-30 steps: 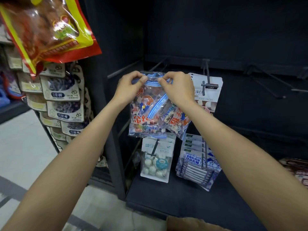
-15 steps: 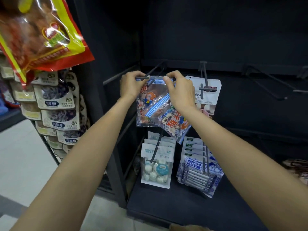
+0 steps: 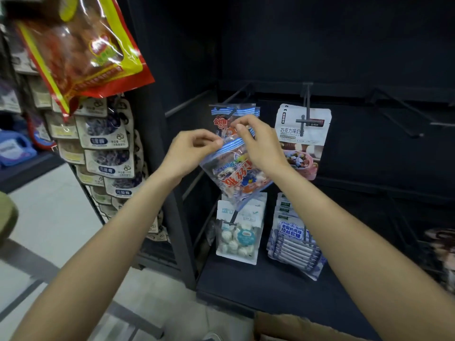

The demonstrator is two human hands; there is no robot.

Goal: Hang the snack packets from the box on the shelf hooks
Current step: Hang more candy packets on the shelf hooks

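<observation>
Two bare hands meet in front of a dark shelf unit (image 3: pixel 344 57) whose metal hooks (image 3: pixel 398 112) jut toward the viewer. Far left, a side rack carries a column of pale packets (image 3: pixel 108 143), with a large red and yellow bag (image 3: pixel 81 50) hanging above them near the top left corner. A white chocolate-milk packet (image 3: pixel 304 134) hangs on the hook right of centre. Low on the shelf sit a packet of white candies (image 3: pixel 237 238) and, to its right, a stack of blue-white packets (image 3: pixel 294 244). At centre, one clear blue-striped snack packet (image 3: pixel 222 114) hangs on a hook; just in front of it a second striped packet (image 3: pixel 236 173) is tilted. The left hand (image 3: pixel 189 153) fingers pinch its top edge, and the right hand (image 3: pixel 258 143) fingers pinch the same edge at the other end
</observation>
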